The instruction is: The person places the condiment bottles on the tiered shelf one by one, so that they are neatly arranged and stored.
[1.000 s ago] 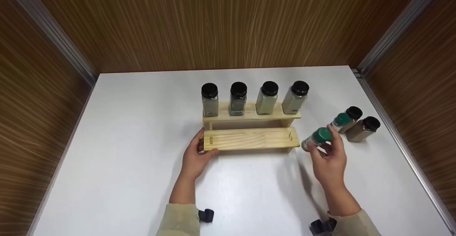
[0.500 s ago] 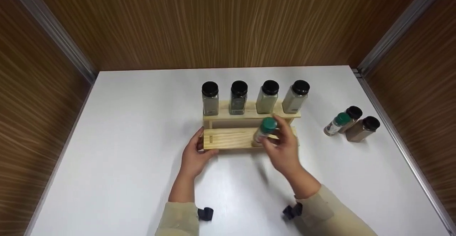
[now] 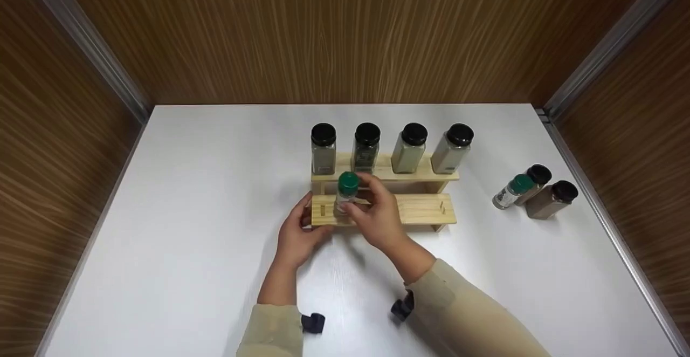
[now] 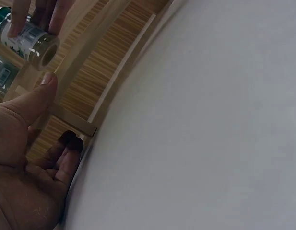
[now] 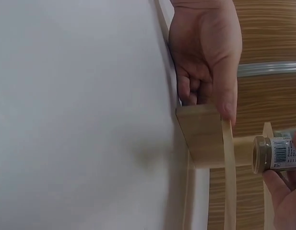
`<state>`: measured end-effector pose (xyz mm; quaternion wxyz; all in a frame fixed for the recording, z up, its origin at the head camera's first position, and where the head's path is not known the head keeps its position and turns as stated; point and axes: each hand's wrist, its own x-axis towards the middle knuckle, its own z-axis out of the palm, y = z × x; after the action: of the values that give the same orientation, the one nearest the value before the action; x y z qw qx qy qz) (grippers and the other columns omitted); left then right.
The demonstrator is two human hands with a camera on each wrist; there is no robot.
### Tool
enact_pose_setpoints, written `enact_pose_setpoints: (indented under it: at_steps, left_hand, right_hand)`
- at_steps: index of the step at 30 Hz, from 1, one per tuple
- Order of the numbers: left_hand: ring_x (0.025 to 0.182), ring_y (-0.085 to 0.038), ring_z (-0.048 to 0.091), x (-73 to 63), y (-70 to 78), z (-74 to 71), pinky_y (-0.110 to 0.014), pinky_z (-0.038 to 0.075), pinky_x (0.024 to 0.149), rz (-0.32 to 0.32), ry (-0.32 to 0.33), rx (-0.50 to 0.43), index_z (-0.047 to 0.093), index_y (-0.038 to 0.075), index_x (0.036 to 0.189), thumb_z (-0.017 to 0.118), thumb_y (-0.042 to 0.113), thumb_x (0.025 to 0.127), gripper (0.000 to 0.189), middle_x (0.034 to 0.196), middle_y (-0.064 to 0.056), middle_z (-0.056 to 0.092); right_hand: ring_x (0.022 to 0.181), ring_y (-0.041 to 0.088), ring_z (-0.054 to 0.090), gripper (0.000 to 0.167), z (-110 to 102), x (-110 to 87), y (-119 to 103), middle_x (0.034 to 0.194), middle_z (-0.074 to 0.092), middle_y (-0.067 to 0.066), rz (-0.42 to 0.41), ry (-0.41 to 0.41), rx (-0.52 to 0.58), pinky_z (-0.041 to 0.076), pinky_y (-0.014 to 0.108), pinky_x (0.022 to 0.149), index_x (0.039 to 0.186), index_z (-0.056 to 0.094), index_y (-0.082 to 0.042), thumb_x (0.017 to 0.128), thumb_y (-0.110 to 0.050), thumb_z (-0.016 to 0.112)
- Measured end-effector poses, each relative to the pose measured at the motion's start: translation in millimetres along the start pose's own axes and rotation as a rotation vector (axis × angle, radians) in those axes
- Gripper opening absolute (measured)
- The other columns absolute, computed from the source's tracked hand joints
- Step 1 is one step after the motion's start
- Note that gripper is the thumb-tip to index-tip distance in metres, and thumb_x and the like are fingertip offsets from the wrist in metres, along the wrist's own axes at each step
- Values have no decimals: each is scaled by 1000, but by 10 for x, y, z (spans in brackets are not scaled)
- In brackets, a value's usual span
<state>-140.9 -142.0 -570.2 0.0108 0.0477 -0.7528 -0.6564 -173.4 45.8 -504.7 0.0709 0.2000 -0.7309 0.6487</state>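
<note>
A two-tier wooden spice rack (image 3: 420, 208) stands mid-table. My left hand (image 3: 296, 238) grips the left end of its lower step, the thumb at the front edge and the other fingers partly hidden at the side. Over the left part of that step, my right hand (image 3: 380, 217) pinches a small spice jar (image 3: 347, 184) with a green cap between thumb and fingers. The right wrist view shows the base of this jar (image 5: 263, 154) held apart from the step. Several black-capped spice jars (image 3: 408, 149) line the upper step.
On the right of the white table (image 3: 188, 211) stand another green-capped jar (image 3: 508, 195) and two black-capped jars with brown contents, one of them (image 3: 547, 203) nearer the edge. Brown wood-grain panels (image 3: 345, 33) enclose the table at the back and sides.
My right hand has carried the green-capped jar leftward from the table right of the rack to above the lower step's left part. My left hand keeps its grip on the rack.
</note>
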Motion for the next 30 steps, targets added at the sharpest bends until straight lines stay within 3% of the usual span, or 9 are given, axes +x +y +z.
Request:
enact_pose_setpoints:
  at_steps: [6, 15, 25, 30]
  left_hand:
    - [115, -29, 66, -8, 41, -6, -38, 58, 93, -37, 6, 11, 42, 10, 163, 87, 7, 89, 87, 133, -19, 65]
    - [112, -29, 65, -7, 48, -14, -39, 58, 93, -36, 21, 25, 45, 7, 161, 86, 5, 88, 83, 130, -19, 66]
    - [112, -28, 67, 3, 48, 1, -37, 60, 89, -28, 26, 46, 46, 10, 161, 84, 8, 88, 82, 128, -17, 68]
    - [113, -29, 68, 3, 45, 7, -39, 59, 90, -33, 31, 57, 47, 11, 160, 87, 10, 88, 82, 128, -17, 69]
  right_hand:
    - [109, 42, 71, 51, 184, 39, 11, 123, 67, 24, 50, -36, 15, 60, 38, 92, 134, 61, 5, 87, 14, 79]
    - [110, 38, 71, 52, 291, 20, 29, 124, 68, 22, 64, -73, -31, 60, 42, 93, 135, 62, 3, 88, 10, 81]
    - [113, 32, 70, 49, 332, 20, 61, 123, 70, 17, 57, -89, -75, 58, 43, 98, 133, 64, 1, 88, 6, 82]
    - [114, 38, 68, 57, 264, -19, 47, 124, 69, 20, 53, -65, -61, 58, 50, 97, 135, 61, 3, 84, 6, 86]
